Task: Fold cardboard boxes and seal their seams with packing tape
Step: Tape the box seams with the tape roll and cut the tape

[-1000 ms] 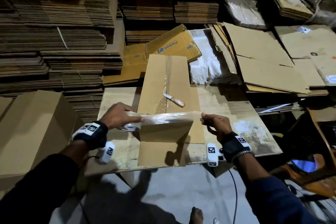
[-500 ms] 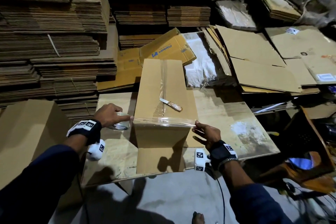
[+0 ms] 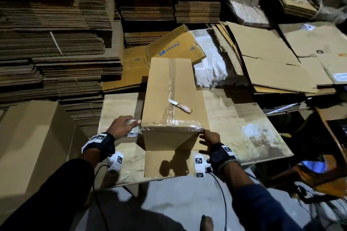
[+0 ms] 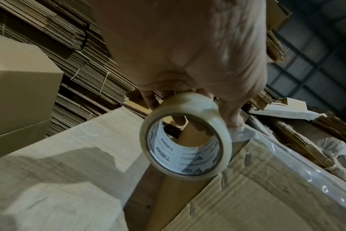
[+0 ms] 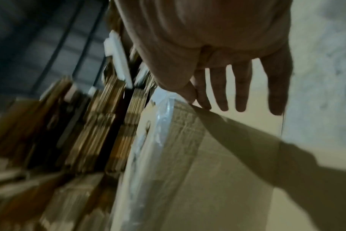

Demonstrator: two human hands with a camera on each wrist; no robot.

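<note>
A long brown cardboard box [image 3: 174, 88] lies on the work table [image 3: 244, 124], with a taped seam running along its top. A strip of clear tape [image 3: 174, 125] runs across its near top edge. My left hand [image 3: 120, 127] grips the clear tape roll [image 3: 133, 131] at the box's near left corner; the roll [image 4: 185, 140] still joins the strip. My right hand [image 3: 209, 139] has its fingers straight and spread, its fingertips [image 5: 204, 104] touching the near right corner where the tape ends. A knife [image 3: 180, 106] with a pale handle lies on the box top.
Tall stacks of flat cardboard [image 3: 52, 33] rise at the left and behind. Loose flattened boxes [image 3: 272, 58] and a white sack [image 3: 210, 65] lie at the back right. A made-up box [image 3: 32, 133] stands at the left. A wooden chair [image 3: 319, 152] is at the right.
The stretched tape strip came down from above the box onto its near top edge. The right hand let go of the tape end and now lies straight at the corner.
</note>
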